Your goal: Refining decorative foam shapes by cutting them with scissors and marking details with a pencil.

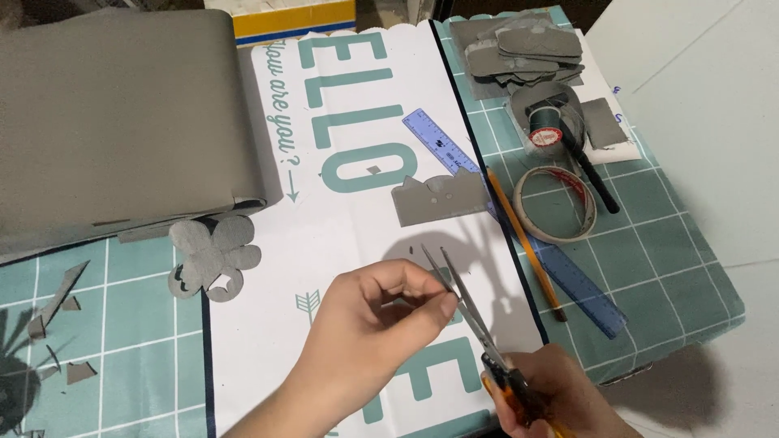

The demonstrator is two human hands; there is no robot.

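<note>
- The desk was covered by a teal mat with a white grid, and a white poster with teal letters lay across its middle.
- A wide roll of grey material lay at the far left, overlapping the poster's edge.
- A blue ruler ran slantwise along the poster's right edge, with a pencil just beside it.
- A stack of cut grey pieces sat at the far right corner, with a tape ring nearer.
- A flower-shaped grey cutout lay at the poster's left edge; a notched grey strip lay on the poster.
- The left hand pinched a tiny grey piece, mostly hidden, at the scissors.
- The right hand was closed around the scissors' orange handles, their blades parted over the poster.
</note>
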